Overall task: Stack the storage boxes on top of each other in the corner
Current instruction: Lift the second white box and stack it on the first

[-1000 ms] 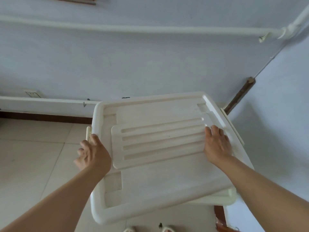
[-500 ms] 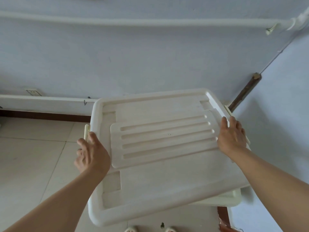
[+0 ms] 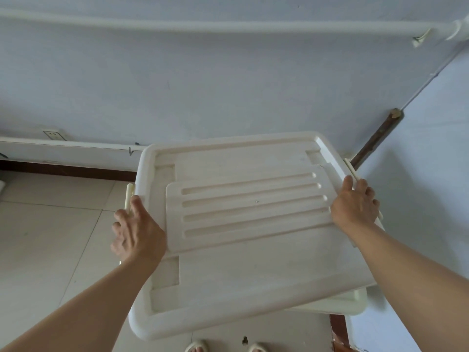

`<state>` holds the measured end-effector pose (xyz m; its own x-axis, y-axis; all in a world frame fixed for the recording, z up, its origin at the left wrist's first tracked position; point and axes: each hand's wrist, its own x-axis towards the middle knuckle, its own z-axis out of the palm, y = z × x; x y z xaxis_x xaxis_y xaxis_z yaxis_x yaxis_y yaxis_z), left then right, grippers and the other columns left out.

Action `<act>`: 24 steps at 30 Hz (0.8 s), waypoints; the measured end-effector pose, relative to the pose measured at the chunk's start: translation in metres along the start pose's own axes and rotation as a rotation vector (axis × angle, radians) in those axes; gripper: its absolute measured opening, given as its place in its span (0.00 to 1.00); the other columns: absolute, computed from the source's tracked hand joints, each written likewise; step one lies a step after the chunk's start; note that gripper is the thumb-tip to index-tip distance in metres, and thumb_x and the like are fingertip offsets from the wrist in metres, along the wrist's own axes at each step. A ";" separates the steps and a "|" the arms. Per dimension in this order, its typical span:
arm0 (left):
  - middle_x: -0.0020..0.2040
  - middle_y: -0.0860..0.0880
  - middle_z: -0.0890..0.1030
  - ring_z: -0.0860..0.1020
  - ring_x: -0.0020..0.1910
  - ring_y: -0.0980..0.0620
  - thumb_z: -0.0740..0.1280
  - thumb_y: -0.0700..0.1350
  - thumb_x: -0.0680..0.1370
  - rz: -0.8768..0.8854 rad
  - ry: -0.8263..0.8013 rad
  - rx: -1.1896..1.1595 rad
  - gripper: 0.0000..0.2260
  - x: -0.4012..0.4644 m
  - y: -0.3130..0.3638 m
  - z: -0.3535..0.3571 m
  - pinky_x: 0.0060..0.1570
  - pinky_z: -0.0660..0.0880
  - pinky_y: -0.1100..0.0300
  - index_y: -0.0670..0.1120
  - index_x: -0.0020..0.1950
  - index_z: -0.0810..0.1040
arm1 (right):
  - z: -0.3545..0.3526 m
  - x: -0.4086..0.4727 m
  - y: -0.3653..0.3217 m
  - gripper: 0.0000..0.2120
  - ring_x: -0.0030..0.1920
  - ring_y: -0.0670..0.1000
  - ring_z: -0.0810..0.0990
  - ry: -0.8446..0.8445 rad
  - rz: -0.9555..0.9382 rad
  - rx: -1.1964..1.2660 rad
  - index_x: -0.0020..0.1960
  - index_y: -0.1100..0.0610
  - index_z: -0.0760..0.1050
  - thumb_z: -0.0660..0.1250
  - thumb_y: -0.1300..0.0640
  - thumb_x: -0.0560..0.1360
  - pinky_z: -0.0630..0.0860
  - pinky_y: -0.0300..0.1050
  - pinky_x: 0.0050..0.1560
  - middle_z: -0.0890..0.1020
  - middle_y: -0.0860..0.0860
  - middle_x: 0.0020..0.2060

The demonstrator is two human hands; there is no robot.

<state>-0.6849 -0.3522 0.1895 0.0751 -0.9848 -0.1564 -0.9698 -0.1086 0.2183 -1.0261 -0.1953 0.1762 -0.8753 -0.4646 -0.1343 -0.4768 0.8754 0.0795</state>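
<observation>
A large cream storage box [image 3: 243,270] with a ribbed lid fills the middle of the view, turned slightly askew. Under its near right corner the rim of a second cream box [image 3: 337,304] shows, so the top box sits on it. My left hand [image 3: 137,232] grips the top box's left edge beside the side latch. My right hand [image 3: 354,208] holds the right edge by the other latch, fingers curled over the rim. The box bodies below the lids are hidden.
Two pale walls meet in a corner at the right, where a dark wooden stick [image 3: 375,138] leans. A white pipe [image 3: 228,25] runs along the back wall, a socket [image 3: 52,134] low at left. Tiled floor [image 3: 50,237] lies to the left; my feet [image 3: 223,348] stand below the boxes.
My right hand slid from the lid's ribbed panel out to the right edge. The top box shifted a little right and toward the corner. My left hand kept its hold.
</observation>
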 end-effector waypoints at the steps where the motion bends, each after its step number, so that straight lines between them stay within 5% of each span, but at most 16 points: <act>1: 0.58 0.38 0.67 0.70 0.56 0.37 0.59 0.34 0.73 -0.002 0.000 0.000 0.25 0.000 0.000 0.001 0.42 0.63 0.48 0.51 0.67 0.59 | 0.001 0.000 0.000 0.29 0.66 0.64 0.63 -0.004 0.010 0.012 0.71 0.58 0.55 0.63 0.60 0.74 0.65 0.57 0.64 0.61 0.62 0.68; 20: 0.58 0.37 0.67 0.70 0.55 0.37 0.60 0.34 0.73 -0.025 0.013 0.015 0.26 -0.005 0.006 -0.002 0.43 0.63 0.48 0.50 0.67 0.58 | 0.007 0.018 -0.004 0.30 0.67 0.65 0.63 -0.023 0.181 0.173 0.72 0.63 0.55 0.61 0.58 0.74 0.60 0.60 0.66 0.63 0.64 0.69; 24: 0.58 0.37 0.68 0.70 0.54 0.37 0.58 0.39 0.77 -0.031 0.024 -0.004 0.19 -0.005 0.005 0.000 0.43 0.63 0.48 0.50 0.66 0.58 | 0.009 0.021 -0.001 0.31 0.67 0.65 0.63 -0.006 0.201 0.200 0.72 0.62 0.55 0.62 0.59 0.73 0.60 0.60 0.66 0.64 0.64 0.68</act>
<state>-0.6904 -0.3483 0.1914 0.1104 -0.9840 -0.1401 -0.9661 -0.1393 0.2175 -1.0427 -0.2047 0.1641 -0.9497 -0.2790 -0.1419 -0.2681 0.9590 -0.0916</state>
